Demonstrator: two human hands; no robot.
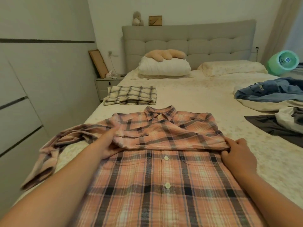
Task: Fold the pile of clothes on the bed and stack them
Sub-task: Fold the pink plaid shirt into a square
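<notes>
A pink plaid button shirt (164, 174) lies front up on the bed (193, 95), collar toward the headboard. One sleeve is folded across the chest; the other sleeve trails off to the left. My left hand (109, 145) lies at the left end of the folded sleeve, fingers partly tucked under the cloth. My right hand (237, 153) grips the shirt's right edge where the sleeve folds over. A folded cream checked garment (131, 95) sits farther up on the left. A heap of unfolded clothes (272, 94), blue denim on top, lies at the right.
A dark grey garment (275, 128) and white cloth spread at the right edge. Pillows (164, 66) and a plush toy rest by the headboard. A green fan (283, 63) stands at the far right, a nightstand (106, 84) at the left, a wardrobe along the left wall.
</notes>
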